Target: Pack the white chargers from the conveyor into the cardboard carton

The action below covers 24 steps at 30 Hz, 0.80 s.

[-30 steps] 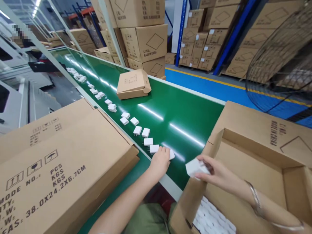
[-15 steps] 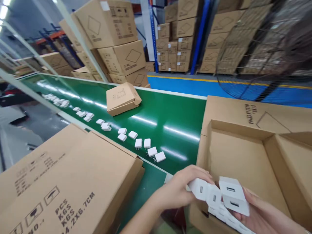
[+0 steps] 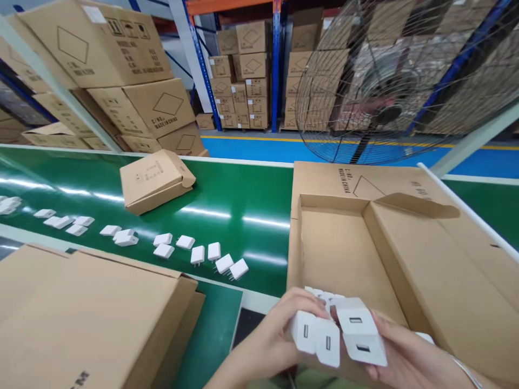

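Two white USB chargers side by side are gripped in my left hand, their port ends facing me. My right hand holds another pair of white USB chargers, one above the other, with both ports showing. The two pairs are close together over the near end of an open cardboard box. Just behind my fingers, more white chargers show inside that box, partly hidden by my hands. My fingertips are mostly hidden behind the chargers.
Several loose white chargers lie along the green conveyor belt. A small closed carton rests farther back on it. Large cartons stand at the near left. A big wire fan stands beyond the belt, before stacked boxes.
My view has turned to the right. Both hands still hold their chargers, and the row of chargers in the box now shows behind my fingers.
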### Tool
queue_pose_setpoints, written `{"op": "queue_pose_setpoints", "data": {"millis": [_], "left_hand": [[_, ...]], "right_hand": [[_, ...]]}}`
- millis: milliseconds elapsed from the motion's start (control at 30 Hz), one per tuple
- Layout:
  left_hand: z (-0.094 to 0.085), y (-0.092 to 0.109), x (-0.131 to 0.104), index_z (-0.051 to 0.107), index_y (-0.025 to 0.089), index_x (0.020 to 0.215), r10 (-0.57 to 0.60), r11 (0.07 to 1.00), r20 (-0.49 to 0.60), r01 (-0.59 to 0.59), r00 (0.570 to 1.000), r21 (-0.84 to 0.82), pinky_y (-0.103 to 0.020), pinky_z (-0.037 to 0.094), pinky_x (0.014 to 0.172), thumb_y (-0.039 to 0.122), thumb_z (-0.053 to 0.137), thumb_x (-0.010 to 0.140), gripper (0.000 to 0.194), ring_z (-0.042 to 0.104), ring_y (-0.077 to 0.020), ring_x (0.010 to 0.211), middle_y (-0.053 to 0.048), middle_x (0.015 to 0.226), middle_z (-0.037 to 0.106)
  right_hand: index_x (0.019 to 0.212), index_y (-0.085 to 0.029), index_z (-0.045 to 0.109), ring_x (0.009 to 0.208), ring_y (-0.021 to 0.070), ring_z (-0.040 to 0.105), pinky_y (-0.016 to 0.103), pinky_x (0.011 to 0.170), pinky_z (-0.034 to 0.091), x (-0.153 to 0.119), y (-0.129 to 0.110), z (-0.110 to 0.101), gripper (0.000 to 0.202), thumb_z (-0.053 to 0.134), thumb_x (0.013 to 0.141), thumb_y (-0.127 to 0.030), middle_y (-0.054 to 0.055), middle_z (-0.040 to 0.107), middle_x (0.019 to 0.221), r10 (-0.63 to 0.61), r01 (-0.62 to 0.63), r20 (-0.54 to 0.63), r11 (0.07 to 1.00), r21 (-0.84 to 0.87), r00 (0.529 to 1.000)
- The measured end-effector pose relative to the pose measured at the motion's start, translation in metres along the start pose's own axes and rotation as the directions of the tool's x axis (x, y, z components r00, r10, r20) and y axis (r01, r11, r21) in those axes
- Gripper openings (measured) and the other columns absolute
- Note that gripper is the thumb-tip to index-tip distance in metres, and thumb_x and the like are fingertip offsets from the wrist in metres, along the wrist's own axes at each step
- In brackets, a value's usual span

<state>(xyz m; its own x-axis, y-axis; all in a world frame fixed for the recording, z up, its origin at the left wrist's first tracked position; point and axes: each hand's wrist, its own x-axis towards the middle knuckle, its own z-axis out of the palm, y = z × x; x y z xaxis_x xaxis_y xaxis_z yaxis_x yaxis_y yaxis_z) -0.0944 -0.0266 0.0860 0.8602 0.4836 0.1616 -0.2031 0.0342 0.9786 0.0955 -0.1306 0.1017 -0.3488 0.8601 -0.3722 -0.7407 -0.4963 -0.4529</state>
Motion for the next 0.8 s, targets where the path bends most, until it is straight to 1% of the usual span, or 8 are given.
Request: {"op": "queue_pose_setpoints", "data": {"millis": [133,200,333,433,567,667,733,800], "left_hand": [[0.013,0.001,0.001,0.05,0.028,0.11,-0.111,0.992,0.007,0.11,0.994,0.063,-0.035,0.036,0.094,0.016,0.062,0.073,0.041,0.04,-0.0209,0.114,-0.005,0.11,0.045],[0.018,0.001,0.002,0.046,0.03,0.117,-0.199,0.971,-0.016,0.2,0.98,0.13,-0.033,0.039,0.091,0.015,0.059,0.075,0.046,0.044,-0.0199,0.109,-0.006,0.111,0.045],[0.027,0.009,0.019,0.025,0.036,0.132,-0.345,0.883,0.028,0.314,0.938,0.35,-0.035,0.033,0.098,0.016,0.055,0.077,0.066,0.04,-0.0212,0.117,-0.005,0.13,0.038],[0.036,0.015,0.052,0.019,0.027,0.135,-0.383,0.761,0.064,0.276,0.922,0.587,-0.036,0.042,0.087,0.029,0.061,0.075,0.074,0.049,-0.0249,0.108,-0.01,0.12,0.05],[0.06,0.007,0.112,0.044,0.012,0.112,-0.382,0.416,0.156,0.019,0.911,0.909,-0.036,0.047,0.066,0.028,0.062,0.073,0.046,0.06,-0.0273,0.081,-0.011,0.091,0.062],[0.082,-0.008,0.149,0.054,0.01,0.099,-0.555,0.187,0.187,-0.097,0.811,0.978,-0.037,0.047,0.069,0.014,0.057,0.072,0.027,0.06,-0.0289,0.088,-0.015,0.096,0.062],[0.092,-0.017,0.162,0.057,0.011,0.099,-0.703,0.166,0.189,-0.1,0.686,0.981,-0.04,0.047,0.072,0.017,0.058,0.071,0.029,0.058,-0.0306,0.091,-0.016,0.1,0.062],[0.097,-0.022,0.167,0.059,0.011,0.101,-0.779,0.218,0.226,-0.085,0.585,0.972,-0.043,0.047,0.071,0.029,0.06,0.07,0.035,0.058,-0.0322,0.09,-0.017,0.101,0.062]], "right_hand": [[0.108,-0.022,0.059,0.075,0.0103,0.06,0.021,0.064,0.048,-0.017,-0.021,-0.007,0.027,0.054,0.084,-0.033,0.005,0.063,0.098,0.063,-0.056,0.091,0.996,-0.072,0.994],[0.107,-0.023,0.059,0.078,0.0123,0.06,0.022,0.062,0.048,-0.027,-0.033,-0.013,0.031,0.058,0.08,-0.038,0.005,0.063,0.097,0.101,-0.092,0.064,0.987,-0.128,0.993],[0.106,-0.023,0.058,0.07,0.0137,0.058,0.022,0.056,0.046,-0.043,-0.061,-0.032,0.041,0.063,0.072,-0.046,0.003,0.063,0.084,0.067,-0.182,-0.255,0.868,-0.462,0.965],[0.105,-0.022,0.054,0.067,0.017,0.057,0.027,0.056,0.047,-0.048,-0.08,-0.058,0.046,0.063,0.069,-0.049,0.004,0.062,0.086,-0.149,-0.256,-0.401,0.564,-0.786,0.904],[0.098,-0.022,0.052,0.073,0.0235,0.058,0.033,0.063,0.045,-0.049,-0.085,-0.092,0.037,0.057,0.072,-0.048,0.005,0.063,0.081,-0.391,-0.351,-0.327,0.011,-0.936,0.86],[0.1,-0.021,0.054,0.083,0.0268,0.059,0.037,0.071,0.045,-0.049,-0.075,-0.104,0.034,0.052,0.075,-0.044,0.008,0.064,0.093,-0.371,-0.335,-0.272,-0.117,-0.935,0.888],[0.106,-0.02,0.054,0.093,0.0284,0.057,0.038,0.079,0.044,-0.048,-0.067,-0.109,0.039,0.052,0.075,-0.044,0.01,0.062,0.105,-0.29,-0.279,-0.245,-0.082,-0.957,0.925],[0.117,-0.019,0.049,0.102,0.0284,0.054,0.038,0.086,0.042,-0.048,-0.062,-0.112,0.048,0.052,0.076,-0.045,0.01,0.058,0.116,-0.2,-0.226,-0.22,-0.008,-0.974,0.955]]}}
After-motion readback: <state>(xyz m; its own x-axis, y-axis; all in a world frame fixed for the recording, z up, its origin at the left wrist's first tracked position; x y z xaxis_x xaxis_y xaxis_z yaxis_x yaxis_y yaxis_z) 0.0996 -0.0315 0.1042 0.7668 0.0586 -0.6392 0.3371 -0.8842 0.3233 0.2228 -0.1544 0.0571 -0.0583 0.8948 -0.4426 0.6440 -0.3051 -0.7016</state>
